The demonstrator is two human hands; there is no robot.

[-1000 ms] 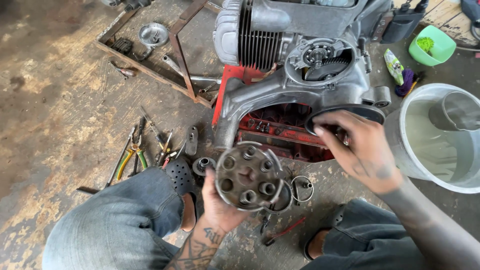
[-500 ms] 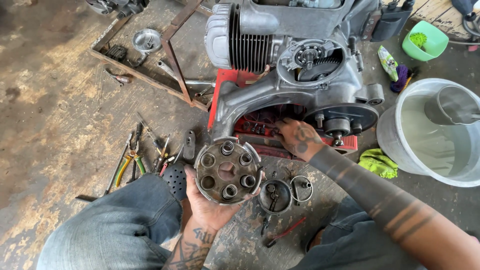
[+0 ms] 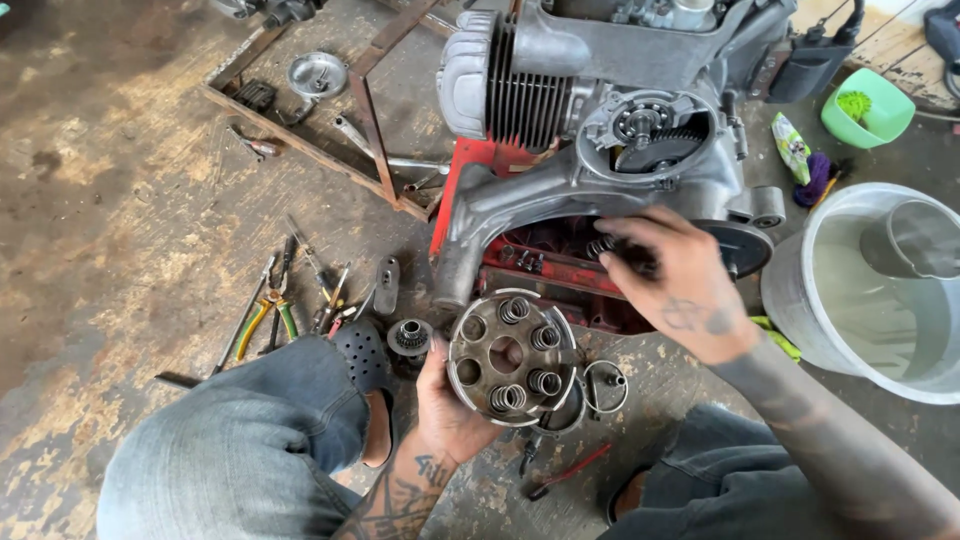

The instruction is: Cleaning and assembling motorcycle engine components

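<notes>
My left hand (image 3: 450, 405) holds a round metal clutch plate (image 3: 510, 355) from below, face up, with several small coil springs seated in its sockets. My right hand (image 3: 675, 280) hovers above the red box (image 3: 545, 265) under the engine, fingers pinched on a small coil spring (image 3: 600, 246). The grey engine (image 3: 600, 120), with finned cylinder and open gear housing, rests on the red box just beyond both hands.
Pliers and screwdrivers (image 3: 285, 300) lie on the concrete floor at left beside a small gear (image 3: 410, 337). A wooden tray (image 3: 330, 110) with parts sits at back left. A white bucket (image 3: 880, 290) stands at right, a green bowl (image 3: 868, 108) behind it. Metal rings (image 3: 605, 385) lie near my knees.
My right hand left the engine's lower right, dipped into the red box, and has come up with a small spring. The clutch plate in my left hand stayed roughly in place.
</notes>
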